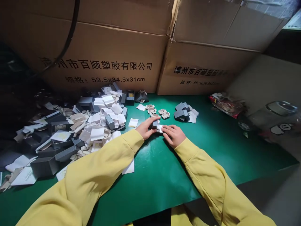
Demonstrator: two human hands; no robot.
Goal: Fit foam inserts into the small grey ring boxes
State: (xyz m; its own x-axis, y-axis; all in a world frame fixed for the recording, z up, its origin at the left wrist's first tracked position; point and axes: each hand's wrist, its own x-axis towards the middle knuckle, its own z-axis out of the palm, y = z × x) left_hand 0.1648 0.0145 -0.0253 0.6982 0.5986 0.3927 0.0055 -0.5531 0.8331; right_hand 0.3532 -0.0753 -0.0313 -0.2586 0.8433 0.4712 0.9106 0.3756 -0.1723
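My left hand (147,128) is closed around a small dark box (154,124) above the green table. Right beside it, my right hand (173,135) has its fingertips on a small white paper piece (160,128), which lies against the box. How firmly those fingers grip the paper is hard to make out. Just beyond the hands lie beige box inserts (151,109) and two more inserts (164,113). A white card (133,122) rests left of my left hand, and another white sheet (129,167) lies partly under my left sleeve.
A large heap of dark boxes, white papers and beige inserts (94,125) covers the table's left side. Several dark boxes (181,112) with papers stand at right. Big cartons (113,53) line the back. A red plastic bag (227,105) and a clear jar (279,116) are far right.
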